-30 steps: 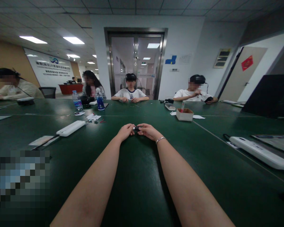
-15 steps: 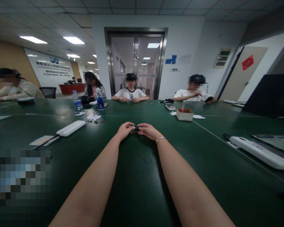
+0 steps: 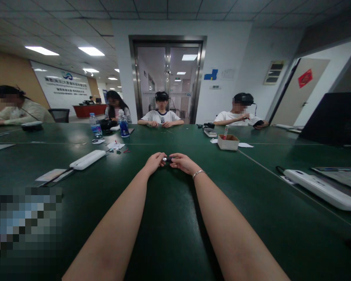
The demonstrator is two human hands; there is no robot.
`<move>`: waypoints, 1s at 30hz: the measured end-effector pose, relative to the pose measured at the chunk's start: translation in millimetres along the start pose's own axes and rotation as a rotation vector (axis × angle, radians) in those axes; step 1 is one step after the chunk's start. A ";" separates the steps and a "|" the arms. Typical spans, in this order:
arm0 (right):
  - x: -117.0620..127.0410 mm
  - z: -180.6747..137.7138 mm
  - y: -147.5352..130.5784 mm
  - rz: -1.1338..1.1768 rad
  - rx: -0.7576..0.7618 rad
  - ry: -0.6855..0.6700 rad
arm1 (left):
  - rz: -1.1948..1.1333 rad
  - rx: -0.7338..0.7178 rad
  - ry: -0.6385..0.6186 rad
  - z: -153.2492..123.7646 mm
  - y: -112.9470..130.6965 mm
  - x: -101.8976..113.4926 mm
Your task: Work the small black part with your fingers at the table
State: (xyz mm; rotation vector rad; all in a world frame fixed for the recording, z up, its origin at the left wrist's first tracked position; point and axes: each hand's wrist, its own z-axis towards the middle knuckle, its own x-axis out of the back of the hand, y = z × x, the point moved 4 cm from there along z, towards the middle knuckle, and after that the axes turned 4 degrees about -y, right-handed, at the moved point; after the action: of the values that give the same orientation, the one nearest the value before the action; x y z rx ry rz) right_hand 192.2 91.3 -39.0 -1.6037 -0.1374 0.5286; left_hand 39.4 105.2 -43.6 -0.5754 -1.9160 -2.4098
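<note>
Between my two hands, just above or on the green table [image 3: 166, 218], is a small dark object with a shiny silver part [image 3: 166, 159]; its exact kind is too small to make out. My left hand [image 3: 154, 163] is closed, its fingertips pinching the silver end. From the other side, my right hand [image 3: 183, 162] pinches the dark end between thumb and fingers. The fingertips cover part of the object. A silver bracelet [image 3: 199, 173] circles my right wrist.
White elongated devices lie left [image 3: 87, 159] and right [image 3: 321, 190]. Farther back are two bottles [image 3: 124, 127], small scattered pieces on paper [image 3: 115, 145] and an open box [image 3: 228, 143]. Several people wearing headgear sit around the table, one person [image 3: 162, 114] directly opposite.
More of the silver part shows between my hands now. My left fingers have shifted slightly on it; my right hand stays almost still.
</note>
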 end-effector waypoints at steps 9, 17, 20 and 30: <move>-1.5 -2.5 -2.2 0.004 -0.001 0.014 | 0.023 -0.016 0.055 -9.1 11.8 0.0; -1.4 -2.8 -2.2 -0.002 0.003 -0.008 | 0.058 -0.053 -0.004 -2.0 1.0 0.7; -1.2 -2.7 -2.0 -0.003 0.005 -0.006 | 0.071 -0.052 -0.008 -0.3 -1.7 0.8; -3.2 -4.5 -3.9 0.007 -0.004 0.026 | 0.034 -0.007 0.059 -7.3 9.0 0.4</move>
State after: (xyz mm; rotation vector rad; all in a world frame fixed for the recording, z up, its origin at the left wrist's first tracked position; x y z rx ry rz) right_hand 192.0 86.4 -34.3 -1.6149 -0.1129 0.5126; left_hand 39.1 96.1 -36.5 -0.5265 -1.8607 -2.3858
